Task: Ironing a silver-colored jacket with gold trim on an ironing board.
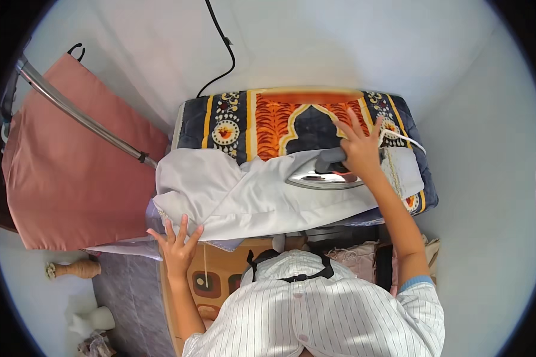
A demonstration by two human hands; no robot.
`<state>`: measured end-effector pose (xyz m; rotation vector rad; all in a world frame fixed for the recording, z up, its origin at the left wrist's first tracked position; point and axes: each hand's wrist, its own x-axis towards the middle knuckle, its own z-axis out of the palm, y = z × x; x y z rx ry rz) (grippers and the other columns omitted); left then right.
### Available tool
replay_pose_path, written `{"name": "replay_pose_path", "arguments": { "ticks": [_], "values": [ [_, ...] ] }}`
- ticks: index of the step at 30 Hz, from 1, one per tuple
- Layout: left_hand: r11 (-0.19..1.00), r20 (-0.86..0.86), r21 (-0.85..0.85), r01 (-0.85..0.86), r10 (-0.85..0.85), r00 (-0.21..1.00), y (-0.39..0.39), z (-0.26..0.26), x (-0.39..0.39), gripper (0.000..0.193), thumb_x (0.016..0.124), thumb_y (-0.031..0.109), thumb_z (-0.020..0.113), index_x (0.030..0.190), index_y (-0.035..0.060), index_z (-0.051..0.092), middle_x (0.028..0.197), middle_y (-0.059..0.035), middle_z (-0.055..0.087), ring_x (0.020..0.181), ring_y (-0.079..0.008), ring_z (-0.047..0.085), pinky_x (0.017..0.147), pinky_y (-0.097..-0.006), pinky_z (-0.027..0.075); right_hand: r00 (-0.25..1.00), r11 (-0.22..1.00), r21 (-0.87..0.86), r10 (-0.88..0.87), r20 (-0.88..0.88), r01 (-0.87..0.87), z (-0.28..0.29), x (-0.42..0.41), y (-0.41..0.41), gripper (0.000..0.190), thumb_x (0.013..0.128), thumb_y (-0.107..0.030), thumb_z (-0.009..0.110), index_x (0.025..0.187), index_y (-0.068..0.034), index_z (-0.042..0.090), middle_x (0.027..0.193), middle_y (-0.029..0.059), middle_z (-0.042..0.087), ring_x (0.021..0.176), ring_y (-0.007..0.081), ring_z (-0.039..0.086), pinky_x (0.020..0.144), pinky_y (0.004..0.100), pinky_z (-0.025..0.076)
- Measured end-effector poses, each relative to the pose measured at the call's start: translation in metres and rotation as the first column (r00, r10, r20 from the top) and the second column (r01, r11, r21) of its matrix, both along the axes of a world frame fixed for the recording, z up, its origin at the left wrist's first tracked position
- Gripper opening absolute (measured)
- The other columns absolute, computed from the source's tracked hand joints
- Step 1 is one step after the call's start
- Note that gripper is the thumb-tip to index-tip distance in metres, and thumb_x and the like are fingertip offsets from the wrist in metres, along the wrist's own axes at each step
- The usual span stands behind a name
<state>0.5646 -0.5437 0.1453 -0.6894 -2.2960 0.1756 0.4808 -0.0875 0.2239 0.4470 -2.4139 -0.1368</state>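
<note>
A satiny white cloth [259, 201] lies rumpled over a padded, patterned cover [225, 105], its front edge hanging towards me. At its left front edge my left hand [178, 250] has its fingers spread, the fingertips on or just above the cloth; it holds nothing. An electric iron [324, 178] with a chrome body and grey handle sits soleplate down on the cloth, tip pointing left. My right hand [362, 149] is over the rear of the handle with several fingers stretched out. Whether the thumb wraps the handle is hidden.
A white cord [402, 134] runs right from the iron. At left, a pink fabric piece [85, 169] hangs beside a curved metal tube [85, 111]. A black cable [225, 42] comes down the back wall. A vase [76, 268] lies lower left, near a patterned wooden surface [219, 263].
</note>
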Motion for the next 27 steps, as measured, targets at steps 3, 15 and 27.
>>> {"name": "replay_pose_path", "arguments": {
  "ticks": [3,15,27],
  "values": [
    [0.998,0.027,0.050,-0.027,0.026,0.999,-0.003,-0.008,0.008,0.040,0.074,0.009,0.062,0.106,0.0333,0.062,0.140,0.0007,0.035,0.137,-0.0294,0.008,0.101,-0.0660,-0.002,0.998,0.998,0.012,-0.059,0.005,0.059,0.001,0.006,0.019,0.010,0.050,-0.002,0.066,0.057,-0.008,0.061,0.123,-0.0019,0.050,0.131,0.0258,0.026,0.095,0.0735,0.006],
    [0.998,0.016,0.065,-0.021,0.020,1.000,-0.003,-0.004,-0.001,0.052,0.069,0.007,0.063,0.111,0.0367,0.059,0.142,-0.0043,0.031,0.137,-0.0321,0.005,0.100,-0.0666,-0.005,0.968,0.937,-0.246,-0.249,0.034,0.249,0.007,0.024,-0.025,0.013,0.048,-0.005,0.070,0.056,-0.009,0.061,0.123,-0.0053,0.049,0.131,0.0258,0.027,0.092,0.0759,0.005],
    [0.991,0.038,0.123,-0.054,0.050,0.998,-0.003,-0.006,0.003,0.048,0.070,0.012,0.066,0.110,0.0383,0.060,0.143,-0.0037,0.031,0.136,-0.0316,0.009,0.102,-0.0635,-0.003,0.997,0.955,-0.287,-0.071,0.037,0.078,0.002,0.016,-0.085,0.017,0.047,-0.011,0.072,0.055,-0.010,0.058,0.124,-0.0043,0.049,0.131,0.0275,0.026,0.092,0.0770,0.003]
  ]
}}
